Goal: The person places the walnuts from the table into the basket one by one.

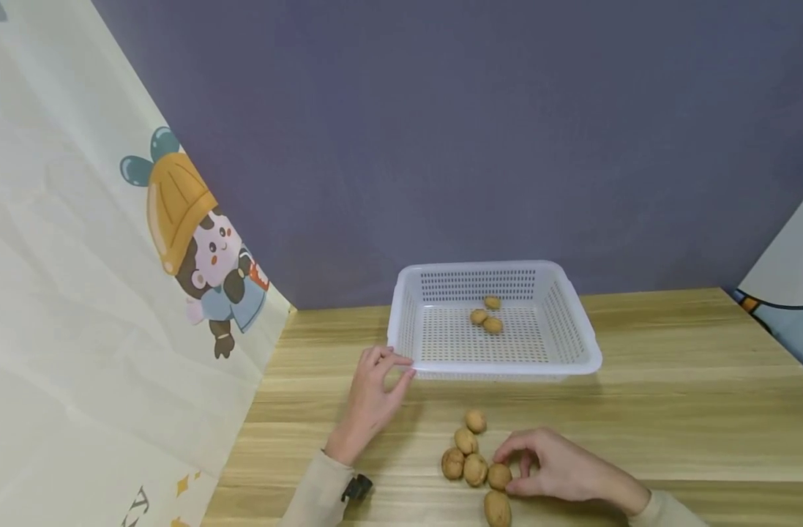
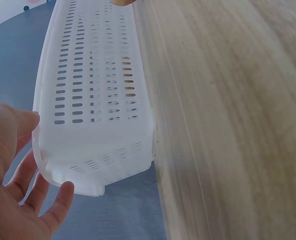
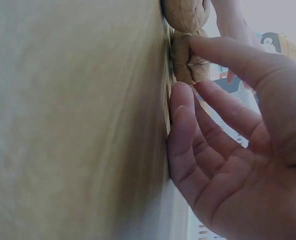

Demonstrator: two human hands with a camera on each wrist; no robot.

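Note:
My left hand (image 1: 372, 399) holds the front left corner of a white plastic basket (image 1: 500, 368). In the left wrist view, the thumb lies on one side of the basket's rim (image 2: 39, 100) and the fingers on the other. Three walnuts (image 1: 493, 326) lie inside the basket. My right hand (image 1: 559, 467) pinches a walnut (image 1: 499, 476) between thumb and fingers, low at the tabletop. In the right wrist view that walnut (image 3: 185, 60) shows its seam, with another walnut (image 3: 186, 14) right beyond it. Several more walnuts (image 1: 475, 470) sit close together to the left of my right hand.
One walnut (image 1: 497, 508) lies at the near edge of the view. The wooden table (image 1: 671, 388) meets a dark blue-grey wall (image 1: 473, 146) behind the basket. A pale sheet with a cartoon figure (image 1: 210, 249) borders the left side.

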